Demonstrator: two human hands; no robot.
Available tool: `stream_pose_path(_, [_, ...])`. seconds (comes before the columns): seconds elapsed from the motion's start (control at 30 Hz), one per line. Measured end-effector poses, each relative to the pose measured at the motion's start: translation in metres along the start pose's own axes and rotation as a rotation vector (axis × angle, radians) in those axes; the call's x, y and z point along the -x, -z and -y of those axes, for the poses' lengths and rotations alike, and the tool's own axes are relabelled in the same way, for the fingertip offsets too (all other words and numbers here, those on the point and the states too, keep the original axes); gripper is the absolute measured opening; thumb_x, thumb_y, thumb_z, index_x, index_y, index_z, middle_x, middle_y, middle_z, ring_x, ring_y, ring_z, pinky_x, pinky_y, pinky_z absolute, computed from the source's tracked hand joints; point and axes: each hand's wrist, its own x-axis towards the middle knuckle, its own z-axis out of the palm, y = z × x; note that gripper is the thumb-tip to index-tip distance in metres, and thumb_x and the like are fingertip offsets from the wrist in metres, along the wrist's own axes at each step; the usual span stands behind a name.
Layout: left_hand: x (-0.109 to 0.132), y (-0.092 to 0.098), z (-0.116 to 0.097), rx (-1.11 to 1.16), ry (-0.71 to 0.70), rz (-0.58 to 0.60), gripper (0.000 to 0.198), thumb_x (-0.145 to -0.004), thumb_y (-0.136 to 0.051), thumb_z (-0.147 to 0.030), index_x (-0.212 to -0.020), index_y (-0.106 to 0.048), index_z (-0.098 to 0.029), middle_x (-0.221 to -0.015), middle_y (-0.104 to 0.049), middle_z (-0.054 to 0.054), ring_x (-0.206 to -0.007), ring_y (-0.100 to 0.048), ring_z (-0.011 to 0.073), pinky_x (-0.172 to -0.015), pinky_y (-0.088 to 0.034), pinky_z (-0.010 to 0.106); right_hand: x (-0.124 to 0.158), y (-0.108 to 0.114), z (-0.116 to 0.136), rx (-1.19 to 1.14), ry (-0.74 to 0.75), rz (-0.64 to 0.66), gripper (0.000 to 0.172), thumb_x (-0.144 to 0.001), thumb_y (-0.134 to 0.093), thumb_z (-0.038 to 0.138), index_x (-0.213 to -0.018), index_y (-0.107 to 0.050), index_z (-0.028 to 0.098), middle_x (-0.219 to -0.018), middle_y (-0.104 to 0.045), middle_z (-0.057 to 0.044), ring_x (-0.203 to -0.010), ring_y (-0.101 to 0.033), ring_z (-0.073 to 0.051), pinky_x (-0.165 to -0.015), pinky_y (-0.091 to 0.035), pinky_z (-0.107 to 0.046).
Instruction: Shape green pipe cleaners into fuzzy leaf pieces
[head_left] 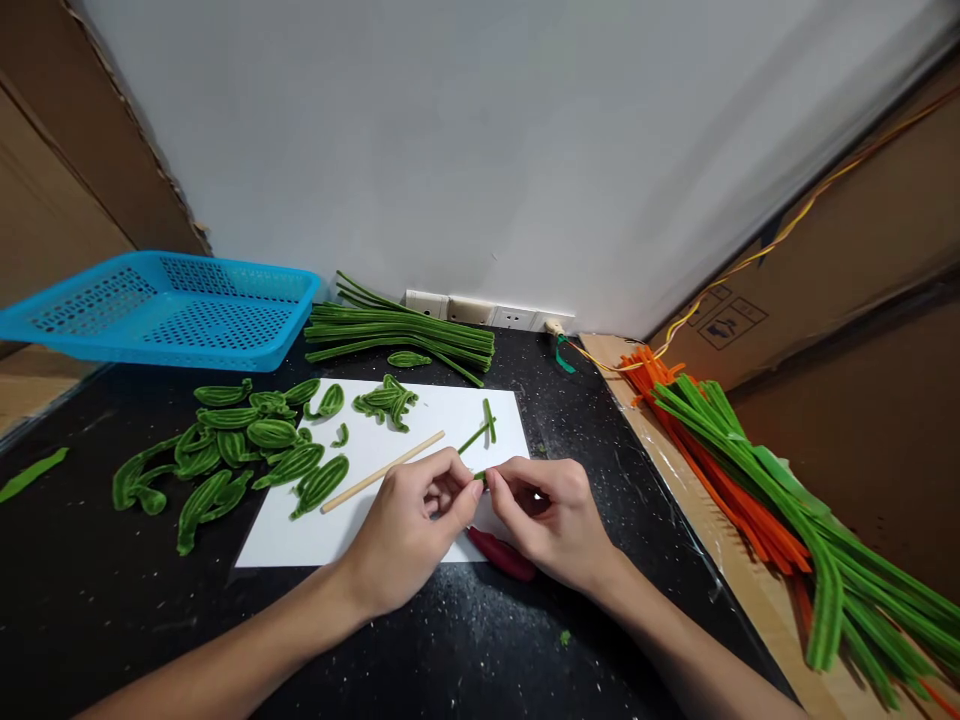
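Both my hands meet over the right half of a white paper sheet [277,540]. Between the fingertips of my left hand [416,515] and my right hand [555,515] is a short green pipe cleaner [481,476], pinched from both sides and mostly hidden. Beyond the fingers, cut pipe cleaner pieces [489,420] lie on the paper. A wooden stick [382,472] rests left of my left hand. Under my right hand shows a dark red handle [502,555], its other end hidden. Leaf shapes bent from green pipe cleaner [271,433] are heaped at the left.
A blue perforated basket [292,325] stands at the back left. Long dark green pipe cleaners [405,330] lie along the wall, near sockets [514,318]. Bright green bundles [795,510] and orange ones [720,490] lie on cardboard at the right. A yellow cable [795,225] runs above them.
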Motion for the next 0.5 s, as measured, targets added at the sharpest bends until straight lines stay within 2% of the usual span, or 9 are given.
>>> stream_pose_path(0.2, [-0.0001,0.0001,-0.0010,-0.069,-0.035,0.012,0.025,-0.101,-0.058,-0.036,-0.084,-0.060,-0.017,-0.070,-0.050,-0.004,-0.064,-0.043,0.0111,-0.059,-0.034,0.025,0.0009,0.0016,-0.0022,0.052,0.061,-0.006,0.037,-0.098,-0.053,0.019,-0.061,-0.047,0.020,-0.052,-0.040,0.006,-0.047,-0.031,-0.007,-0.047,-0.026,-0.023])
stream_pose_path(0.5, [-0.0014,-0.0026,0.0005,-0.085,0.024,0.000,0.028,-0.097,-0.059,-0.033,-0.074,-0.056,-0.017,-0.063,-0.048,-0.003,-0.058,-0.042,0.0109,-0.055,-0.033,0.024,0.0051,-0.0078,-0.0097,0.230,0.244,-0.072,0.027,-0.094,-0.056,0.012,-0.068,-0.052,0.020,-0.054,-0.048,0.006,-0.045,-0.034,-0.007,-0.046,-0.027,-0.023])
